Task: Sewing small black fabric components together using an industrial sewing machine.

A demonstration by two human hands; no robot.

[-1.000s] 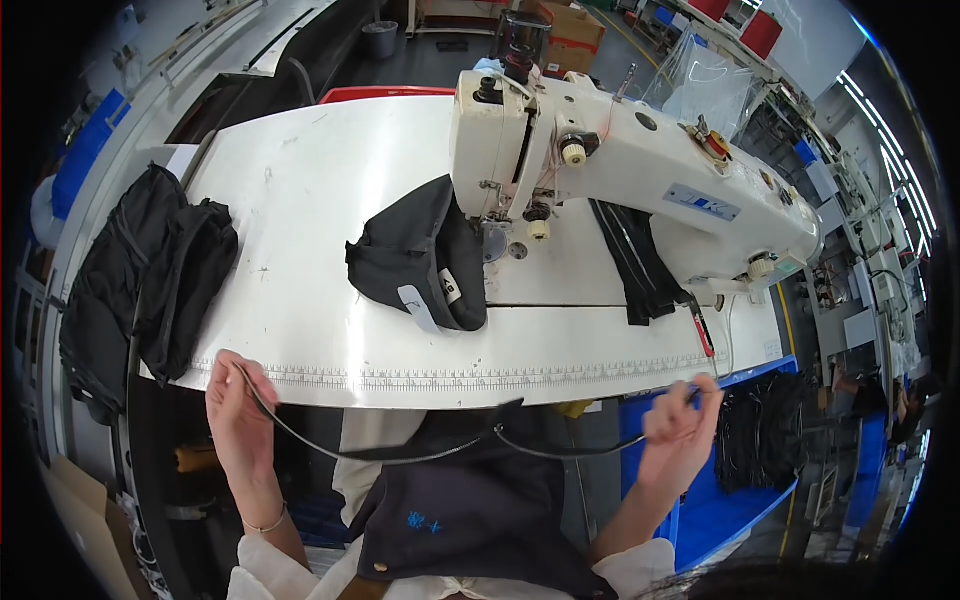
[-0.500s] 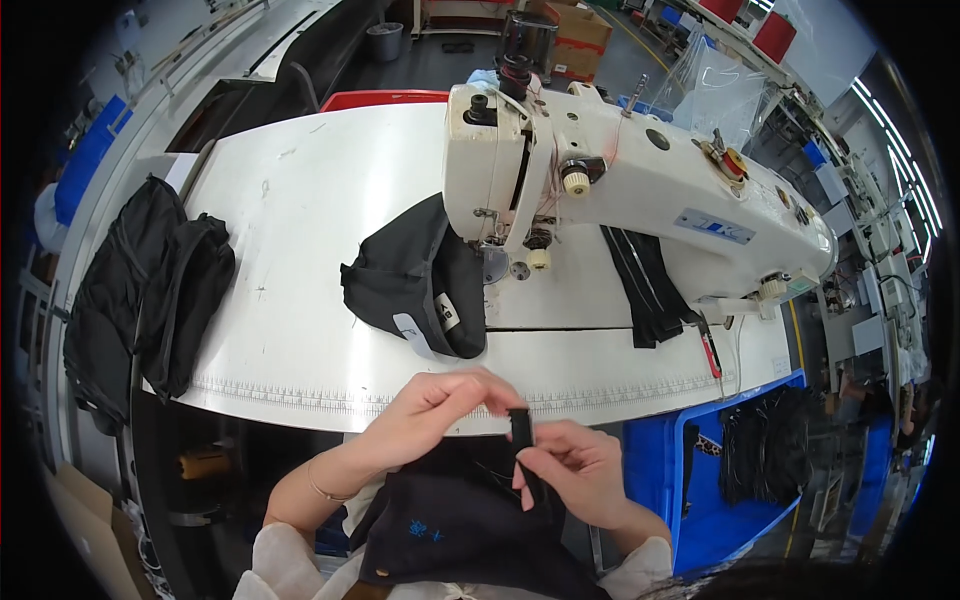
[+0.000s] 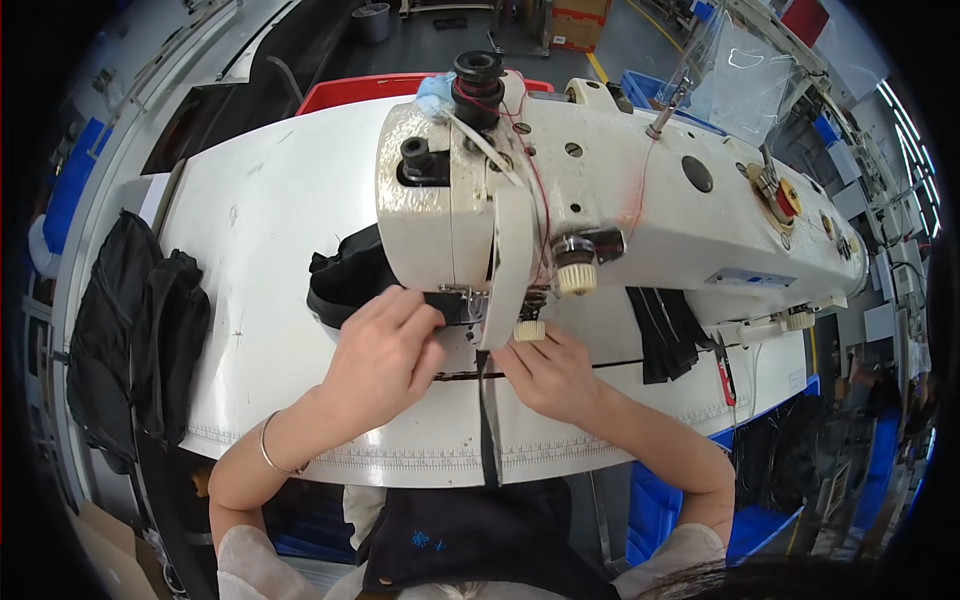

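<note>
The white sewing machine (image 3: 440, 210) has its needle area between my hands. My left hand (image 3: 385, 350) is closed on the near edge of a black fabric piece (image 3: 345, 285), left of the presser foot. That piece stands partly bunched up, and the machine head hides some of it. A narrow black strip (image 3: 489, 430) runs from below the needle area toward me and over the table's front edge. My right hand (image 3: 545, 375) is closed, fingertips pinching the strip's upper end just right of the needle area. The machine partly covers those fingertips.
Dark folded fabric pieces (image 3: 125, 330) lie at the table's left end. Several black zipper strips (image 3: 665, 335) rest under the machine arm, beside a red-handled tool (image 3: 725, 375). Below the table on the right stands a blue bin (image 3: 655, 510). A red tray (image 3: 360, 90) shows behind.
Both hands have moved from the table's front edge up to the needle area, bringing the black strip. The black fabric piece has shifted and bunched up, with my left hand now on it.
</note>
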